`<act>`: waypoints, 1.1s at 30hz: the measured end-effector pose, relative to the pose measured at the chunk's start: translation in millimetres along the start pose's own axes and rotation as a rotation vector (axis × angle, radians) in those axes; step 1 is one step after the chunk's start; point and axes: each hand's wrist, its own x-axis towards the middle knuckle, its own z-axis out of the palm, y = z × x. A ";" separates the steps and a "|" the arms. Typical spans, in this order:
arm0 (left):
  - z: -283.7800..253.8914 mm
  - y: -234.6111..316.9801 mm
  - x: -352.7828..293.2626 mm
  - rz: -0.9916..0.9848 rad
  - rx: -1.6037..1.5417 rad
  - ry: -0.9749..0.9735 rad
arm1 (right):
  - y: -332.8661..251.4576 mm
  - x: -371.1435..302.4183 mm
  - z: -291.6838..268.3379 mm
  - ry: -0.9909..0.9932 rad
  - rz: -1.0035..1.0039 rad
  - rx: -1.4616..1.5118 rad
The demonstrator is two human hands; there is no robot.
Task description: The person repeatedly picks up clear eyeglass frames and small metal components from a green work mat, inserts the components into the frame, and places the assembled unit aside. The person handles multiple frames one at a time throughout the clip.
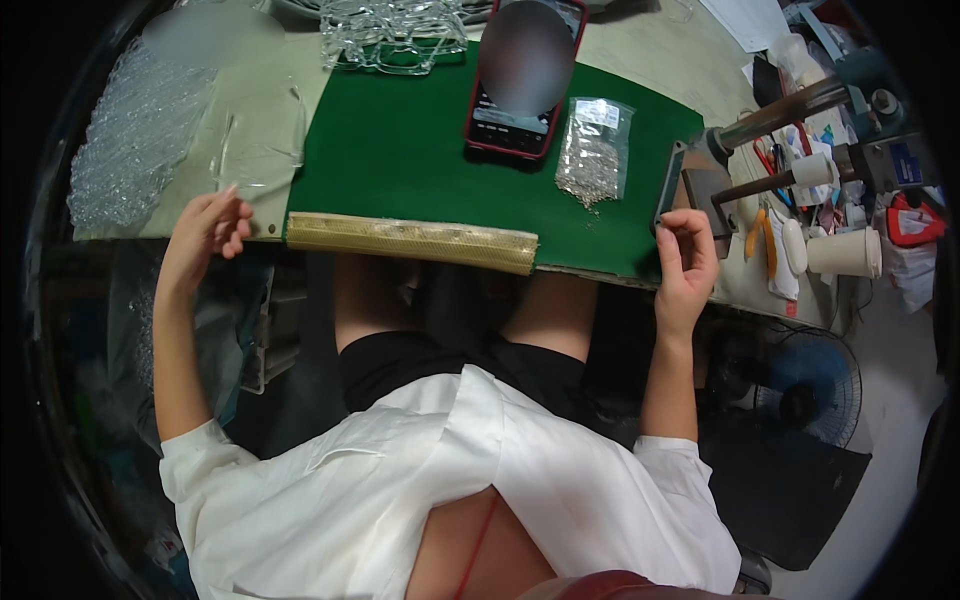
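Observation:
At the left edge of the green mat [420, 150], my left hand [212, 228] is raised with its fingers curled and the thumb and forefinger close together. Its fingertips are right by a thin, clear plastic piece [262, 150]; whether they grip it is hard to see. My right hand [690, 262] pinches thumb and forefinger beside the metal base of a bench press [690, 190]. Anything in that pinch is too small to make out. A clear bag [595, 150] of tiny metal parts lies on the mat, some spilled from its lower end.
Clear eyeglass frames [395, 35] are stacked at the back, and a heap of clear plastic pieces [140, 130] lies left. A phone [510, 125] rests on the mat. A gold mesh strip [410, 243] lines the front edge. Pliers, a paper cup [845, 254] and a fan [810, 390] are right.

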 end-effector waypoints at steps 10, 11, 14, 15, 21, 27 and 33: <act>119.9 86.2 165.2 1.264 1.150 0.391 | -0.9 -1.3 7.1 -0.093 -0.019 -0.148; 118.0 94.1 174.1 1.191 1.207 0.368 | -0.4 -3.0 5.8 -0.100 -0.010 -0.155; 106.5 132.5 189.4 1.047 1.157 0.147 | -1.2 -6.9 2.9 -0.126 0.008 -0.167; 114.6 157.2 168.1 1.012 1.099 0.071 | -2.0 -7.6 -2.7 -0.140 0.009 -0.214; 70.6 198.0 101.4 0.678 0.494 -0.148 | -21.3 4.7 16.4 -0.434 -0.141 -0.566; 89.7 146.2 49.0 0.592 -0.440 -0.190 | -14.6 11.3 12.5 -0.525 -0.291 -0.838; 114.3 84.8 -7.7 0.866 -0.354 -0.503 | -11.4 1.6 -3.9 -0.484 -0.226 -0.677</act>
